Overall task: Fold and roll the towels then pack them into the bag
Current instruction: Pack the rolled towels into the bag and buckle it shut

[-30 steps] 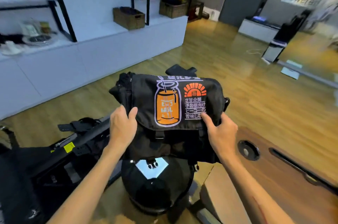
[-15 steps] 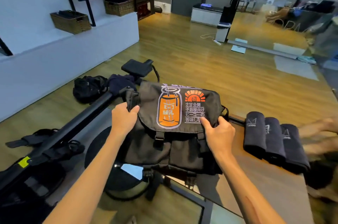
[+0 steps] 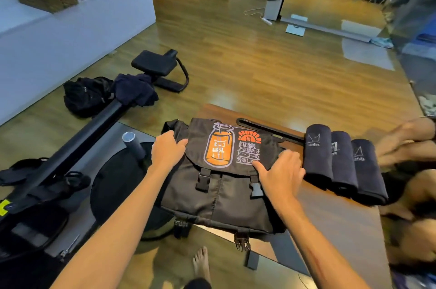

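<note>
obstacles: three rolled towels (image 3: pixel 343 166) just right of bag (image 3: pixel 224 185) | free: bare table (image 3: pixel 335 225) in front of towels

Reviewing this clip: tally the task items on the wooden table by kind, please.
Rolled dark navy towels: 3
Black fabric messenger bag with orange can print: 1
Total: 4
</note>
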